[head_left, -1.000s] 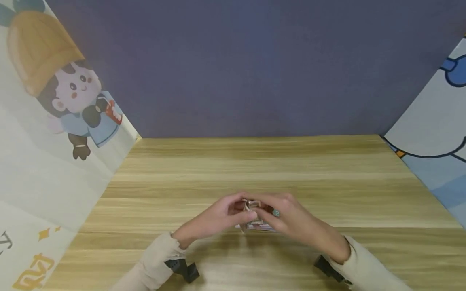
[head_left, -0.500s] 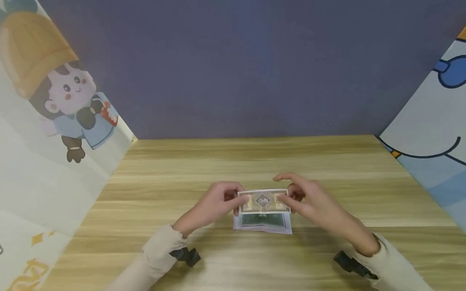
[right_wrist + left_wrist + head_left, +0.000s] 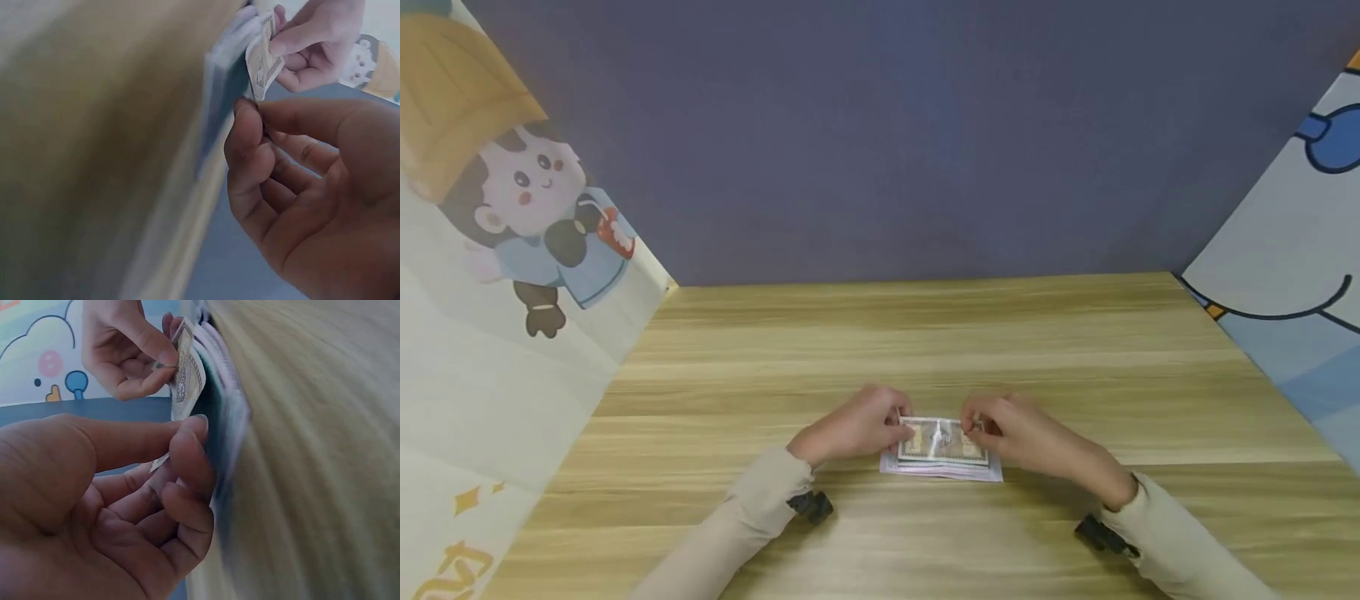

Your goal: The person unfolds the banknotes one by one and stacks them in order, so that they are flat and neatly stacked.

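Observation:
A small tan banknote [image 3: 942, 440] is stretched between both hands, close over a stack of other notes. My left hand [image 3: 867, 427] pinches its left end between thumb and fingers, while my right hand [image 3: 1026, 433] pinches the right end. In the left wrist view the tan banknote [image 3: 191, 375] curves slightly, apart from the green and pinkish notes [image 3: 226, 381] beneath. The right wrist view has the same banknote [image 3: 262, 59] between the two pinches. Below it, the pale edge of the stack [image 3: 940, 472] shows along the near side in the head view.
The stack lies on a wood-grain table [image 3: 820, 333]. A dark blue panel [image 3: 925, 142] rises at the back edge. Printed cartoon walls stand at the left [image 3: 482, 375] and right [image 3: 1285, 250].
The hands parted from their overlap and spread the tan banknote out flat. Over the last half second they lowered it toward the near side, over the green note that showed before.

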Available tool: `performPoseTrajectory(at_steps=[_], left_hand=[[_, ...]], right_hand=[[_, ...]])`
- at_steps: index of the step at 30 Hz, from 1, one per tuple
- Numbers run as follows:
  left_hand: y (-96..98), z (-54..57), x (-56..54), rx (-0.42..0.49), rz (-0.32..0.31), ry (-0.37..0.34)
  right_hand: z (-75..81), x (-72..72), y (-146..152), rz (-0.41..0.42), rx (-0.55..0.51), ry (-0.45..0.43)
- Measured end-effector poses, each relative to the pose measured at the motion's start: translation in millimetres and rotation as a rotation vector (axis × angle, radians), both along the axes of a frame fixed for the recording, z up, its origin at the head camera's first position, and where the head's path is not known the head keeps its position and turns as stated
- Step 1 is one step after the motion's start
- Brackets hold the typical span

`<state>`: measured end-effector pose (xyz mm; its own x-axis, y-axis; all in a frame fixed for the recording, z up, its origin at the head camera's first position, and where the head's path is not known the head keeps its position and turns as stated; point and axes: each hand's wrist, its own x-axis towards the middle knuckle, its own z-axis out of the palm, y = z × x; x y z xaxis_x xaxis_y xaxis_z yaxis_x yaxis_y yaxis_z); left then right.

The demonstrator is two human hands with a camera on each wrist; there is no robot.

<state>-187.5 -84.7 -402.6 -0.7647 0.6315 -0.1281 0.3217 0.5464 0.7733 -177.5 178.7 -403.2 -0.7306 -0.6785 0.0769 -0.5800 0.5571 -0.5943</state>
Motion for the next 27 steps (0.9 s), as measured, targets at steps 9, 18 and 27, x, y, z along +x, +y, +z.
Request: performPoseTrajectory(at_steps=[9,18,27], left_hand=[[2.5,-9.5,0.4,-0.056,0.019,0.065],[0.9,-11.4,3.7,-0.056,-0.075,0.098],[2.3,-8.0,7.1,-0.086,-0.095,0.076]], right_hand=[[-7.7,-0.9,1.8,0.006,0.042,-0.094],[-8.8,-2.6,7.1,-0.036,0.1,-0.143],[-7.9,-2.5,7.2,-0.01,0.069,-0.166]])
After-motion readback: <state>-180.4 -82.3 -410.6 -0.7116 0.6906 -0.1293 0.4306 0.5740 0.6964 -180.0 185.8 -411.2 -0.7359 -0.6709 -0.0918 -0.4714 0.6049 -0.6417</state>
